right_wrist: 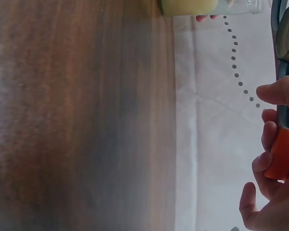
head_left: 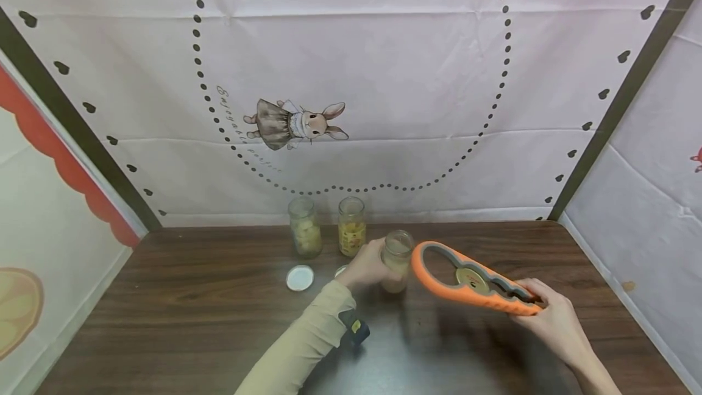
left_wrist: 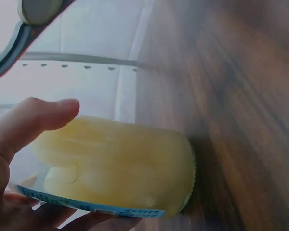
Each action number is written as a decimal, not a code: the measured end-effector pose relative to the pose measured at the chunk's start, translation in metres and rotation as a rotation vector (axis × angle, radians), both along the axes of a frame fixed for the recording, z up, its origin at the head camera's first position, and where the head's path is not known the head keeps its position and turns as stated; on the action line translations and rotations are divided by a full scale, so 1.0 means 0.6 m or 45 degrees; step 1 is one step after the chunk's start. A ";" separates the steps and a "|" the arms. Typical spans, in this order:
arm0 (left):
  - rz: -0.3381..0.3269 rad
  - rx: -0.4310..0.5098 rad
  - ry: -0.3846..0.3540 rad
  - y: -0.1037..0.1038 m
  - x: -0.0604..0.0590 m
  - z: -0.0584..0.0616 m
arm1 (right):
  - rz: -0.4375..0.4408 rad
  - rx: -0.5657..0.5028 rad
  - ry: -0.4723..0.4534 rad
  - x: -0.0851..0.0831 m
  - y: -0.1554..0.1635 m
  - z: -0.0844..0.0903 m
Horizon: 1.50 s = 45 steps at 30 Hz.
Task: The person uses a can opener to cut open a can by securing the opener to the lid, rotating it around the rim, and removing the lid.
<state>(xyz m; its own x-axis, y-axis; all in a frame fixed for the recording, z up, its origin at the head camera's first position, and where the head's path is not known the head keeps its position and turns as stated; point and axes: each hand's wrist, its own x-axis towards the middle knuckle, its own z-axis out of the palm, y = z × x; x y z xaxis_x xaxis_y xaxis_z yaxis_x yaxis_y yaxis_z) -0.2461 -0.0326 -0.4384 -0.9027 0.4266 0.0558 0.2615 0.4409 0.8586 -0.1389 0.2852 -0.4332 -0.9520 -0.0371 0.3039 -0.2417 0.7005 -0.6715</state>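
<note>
Right hand (head_left: 551, 316) curled round the handle of an orange jar opener (head_left: 466, 276) with a lid (head_left: 470, 279) caught in it, raised above the table (head_left: 208, 316). Left hand (head_left: 367, 267) gripping an open jar (head_left: 396, 259) standing mid-table. Beyond, a loose white lid (head_left: 300, 277) and two jars (head_left: 329, 224) near the backdrop.

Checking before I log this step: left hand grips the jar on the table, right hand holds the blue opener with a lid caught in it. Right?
Not quite: the opener is orange, as the head view shows. The rest stands: left hand grips the jar on the table, right hand holds the opener, with a lid in it.
</note>
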 end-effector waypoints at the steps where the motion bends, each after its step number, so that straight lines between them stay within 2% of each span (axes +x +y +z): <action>1: 0.008 0.015 -0.009 0.002 -0.004 0.000 | -0.012 -0.006 -0.008 0.001 0.001 -0.002; 7: 0.067 0.044 -0.046 0.017 -0.030 -0.002 | -0.055 -0.025 -0.085 0.006 0.004 -0.007; 15: 0.069 0.016 -0.036 0.035 -0.053 -0.006 | -0.075 -0.027 -0.111 0.010 0.003 -0.005; 20: 0.083 0.058 -0.157 0.042 -0.066 -0.007 | -0.083 -0.056 -0.155 0.011 0.002 -0.001; 23: 0.126 0.117 -0.225 0.046 -0.072 -0.010 | -0.083 -0.101 -0.219 0.012 0.000 -0.001; 25: 0.170 0.148 -0.244 0.050 -0.075 -0.012 | -0.085 -0.126 -0.262 0.012 -0.001 0.000; 32: 0.337 0.165 -0.209 0.060 -0.083 -0.016 | -0.090 -0.141 -0.329 0.012 -0.005 -0.002; 40: 0.442 0.188 -0.200 0.069 -0.081 -0.019 | -0.096 -0.105 -0.340 0.014 -0.006 -0.008; 45: 0.498 0.162 -0.171 0.071 -0.070 -0.023 | -0.100 -0.113 -0.373 0.016 -0.004 -0.011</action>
<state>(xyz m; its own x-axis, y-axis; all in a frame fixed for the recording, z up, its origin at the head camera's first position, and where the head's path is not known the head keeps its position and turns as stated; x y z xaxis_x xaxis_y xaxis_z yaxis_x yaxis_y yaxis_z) -0.2882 0.0098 -0.4523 -0.9979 0.0479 -0.0429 -0.0220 0.3734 0.9274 -0.1290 0.2829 -0.4395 -0.9984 0.0545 0.0150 0.0237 0.6451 -0.7638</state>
